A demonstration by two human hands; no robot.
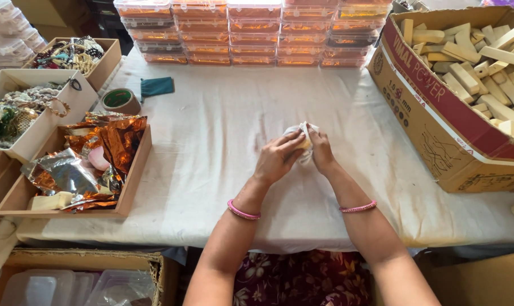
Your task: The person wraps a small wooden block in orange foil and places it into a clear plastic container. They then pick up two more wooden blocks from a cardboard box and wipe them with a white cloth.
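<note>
Both hands meet at the middle of the white cloth-covered table (211,130). My left hand (277,158) and my right hand (322,150) close together around a small white cloth pouch (301,131) with something pale yellow inside it. The pouch's top sticks up between my fingers. A pink bangle sits on each wrist.
A big cardboard box (432,113) of pale wooden blocks stands at the right. Stacks of clear plastic boxes (251,34) line the far edge. At the left are trays with orange foil wrappers (107,141), jewellery trays (19,110), a tape roll (120,100) and a teal cloth (156,86).
</note>
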